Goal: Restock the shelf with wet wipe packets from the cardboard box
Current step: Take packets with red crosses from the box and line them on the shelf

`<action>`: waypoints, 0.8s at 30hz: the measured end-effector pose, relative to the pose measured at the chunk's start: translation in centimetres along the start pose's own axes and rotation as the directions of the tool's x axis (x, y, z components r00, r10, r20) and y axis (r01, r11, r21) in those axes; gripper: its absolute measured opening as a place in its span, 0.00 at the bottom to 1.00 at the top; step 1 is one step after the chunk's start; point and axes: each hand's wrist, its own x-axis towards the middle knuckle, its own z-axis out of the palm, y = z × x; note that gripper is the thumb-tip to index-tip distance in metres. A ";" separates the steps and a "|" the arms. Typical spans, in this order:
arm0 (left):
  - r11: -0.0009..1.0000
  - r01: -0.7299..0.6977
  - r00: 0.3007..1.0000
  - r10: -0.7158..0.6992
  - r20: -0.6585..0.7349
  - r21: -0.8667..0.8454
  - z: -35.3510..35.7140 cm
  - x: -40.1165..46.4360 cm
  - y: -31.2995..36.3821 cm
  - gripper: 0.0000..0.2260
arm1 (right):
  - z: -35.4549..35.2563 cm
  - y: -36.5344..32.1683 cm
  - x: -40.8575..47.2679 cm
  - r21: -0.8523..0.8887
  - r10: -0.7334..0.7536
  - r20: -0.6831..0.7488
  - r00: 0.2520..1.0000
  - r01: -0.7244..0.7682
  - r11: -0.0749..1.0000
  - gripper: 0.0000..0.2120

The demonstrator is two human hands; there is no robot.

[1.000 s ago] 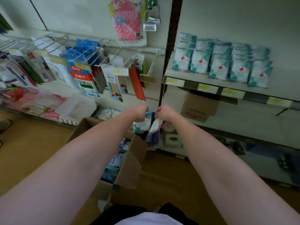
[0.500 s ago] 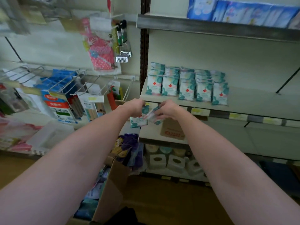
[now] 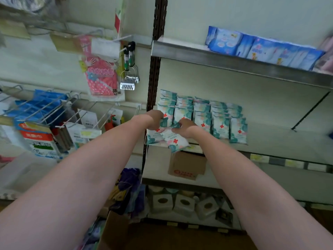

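White and teal wet wipe packets with a red cross stand in rows [image 3: 220, 120] on the middle shelf [image 3: 281, 143]. My left hand [image 3: 155, 119] grips one packet [image 3: 153, 137] at the shelf's left front edge. My right hand [image 3: 184, 128] holds another packet [image 3: 175, 141], which hangs tilted over the shelf's front lip. Both hands are close together, just in front of the leftmost rows. The cardboard box [image 3: 113, 231] sits on the floor at the bottom, between my forearms, with more packets inside.
An upper metal shelf [image 3: 234, 64] carries blue packs [image 3: 261, 49]. To the left are wire hooks [image 3: 54, 109] with hanging goods. A small carton [image 3: 187, 166] sits on the shelf below, and tissue boxes [image 3: 183, 202] lie on the bottom shelf.
Both hands rose from the box up to the middle shelf with a packet each. The view tilted upward, and the hands now reach the front of the stocked rows.
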 end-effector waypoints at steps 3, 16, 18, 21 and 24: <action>0.998 -0.060 0.998 0.059 0.026 0.011 -0.9 2.2 -0.6 0.21 | -0.6 0.2 1.4 0.052 0.032 0.051 0.998 -0.035 0.998 0.30; 0.985 -0.173 0.983 0.172 0.062 0.012 -0.2 7.9 -1.8 0.23 | -1.8 1.5 4.4 0.285 0.035 0.244 0.969 -0.107 0.953 0.28; 0.985 -0.170 0.984 0.170 0.049 -0.005 -0.1 8.4 -1.9 0.23 | -2.8 1.7 4.8 0.248 0.043 0.200 0.979 -0.093 0.964 0.27; 0.989 -0.146 0.988 0.146 0.041 -0.023 0.4 9.0 -2.0 0.24 | -3.7 2.1 5.8 0.258 0.033 0.107 0.994 -0.059 0.964 0.25; 0.991 -0.126 0.992 0.127 0.026 -0.035 0.6 9.6 -1.8 0.25 | -4.1 3.0 7.4 0.285 0.061 -0.066 0.996 -0.040 0.958 0.15</action>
